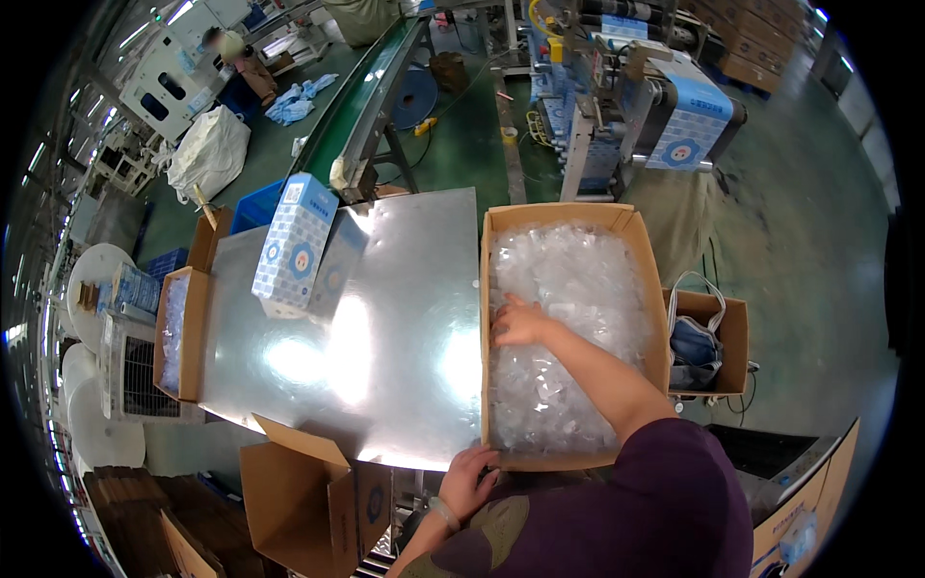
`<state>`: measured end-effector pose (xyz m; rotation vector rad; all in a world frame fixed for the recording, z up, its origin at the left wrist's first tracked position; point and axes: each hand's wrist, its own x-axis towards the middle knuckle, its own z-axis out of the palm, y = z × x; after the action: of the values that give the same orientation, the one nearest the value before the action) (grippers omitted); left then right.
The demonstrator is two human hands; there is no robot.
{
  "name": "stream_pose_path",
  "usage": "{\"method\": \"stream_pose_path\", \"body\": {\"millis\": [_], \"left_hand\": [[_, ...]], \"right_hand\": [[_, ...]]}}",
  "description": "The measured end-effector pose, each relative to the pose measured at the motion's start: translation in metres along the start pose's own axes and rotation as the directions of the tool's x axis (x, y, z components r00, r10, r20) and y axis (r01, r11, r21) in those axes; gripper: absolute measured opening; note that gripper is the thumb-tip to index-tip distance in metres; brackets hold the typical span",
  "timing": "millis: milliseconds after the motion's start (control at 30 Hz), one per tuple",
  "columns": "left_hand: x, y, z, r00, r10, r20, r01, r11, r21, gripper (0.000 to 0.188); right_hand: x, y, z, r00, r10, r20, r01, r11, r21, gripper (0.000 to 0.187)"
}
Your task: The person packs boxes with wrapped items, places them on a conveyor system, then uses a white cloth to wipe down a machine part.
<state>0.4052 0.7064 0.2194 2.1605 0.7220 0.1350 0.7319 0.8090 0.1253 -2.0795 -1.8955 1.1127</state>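
Note:
A large cardboard box point(660, 318) heaped with small clear plastic pieces point(568, 405) stands at the right end of the metal table. My right arm reaches across this box. My right hand point(518, 320) rests on the pieces by the box's left wall, fingers apart, with nothing visible held. At the near left corner of the box is my left hand point(468, 480); its fingers are bent and apart, touching the corner by the table's front edge. Toward the table's far left sits a long blue-and-white printed pack point(295, 241), tilted, mirrored in the shiny metal.
The metal table point(414, 289) spans the middle. An open carton point(299, 501) stands below its front edge. A narrow box point(183, 332) is at its left end, a green conveyor point(356, 106) beyond. A box with a bag point(696, 342) stands right; a film-roll machine point(689, 116) behind.

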Motion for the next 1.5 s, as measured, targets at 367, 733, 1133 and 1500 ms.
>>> {"method": "stream_pose_path", "body": {"millis": [367, 733, 1133, 1500], "left_hand": [[0.047, -0.001, 0.014, 0.988, 0.127, -0.09, -0.125, 0.992, 0.035, 0.033], [0.083, 0.0, 0.023, 0.989, 0.146, -0.031, -0.142, 0.985, 0.096, 0.035], [0.104, 0.004, 0.031, 0.994, 0.1, 0.054, -0.111, 0.953, 0.281, 0.054], [0.109, -0.004, 0.042, 0.985, 0.096, 0.146, -0.155, 0.867, 0.474, 0.079]], "right_hand": [[-0.153, -0.021, 0.053, 0.966, -0.253, -0.053, 0.249, 0.966, -0.067, 0.043], [-0.038, 0.22, -0.055, 0.521, 0.462, -0.717, -0.459, 0.86, 0.221, 0.056], [-0.052, 0.12, -0.016, 0.947, 0.312, -0.078, -0.261, 0.888, 0.379, 0.074], [-0.116, 0.087, -0.023, 0.998, -0.026, -0.063, 0.053, 0.882, 0.468, 0.045]]}}
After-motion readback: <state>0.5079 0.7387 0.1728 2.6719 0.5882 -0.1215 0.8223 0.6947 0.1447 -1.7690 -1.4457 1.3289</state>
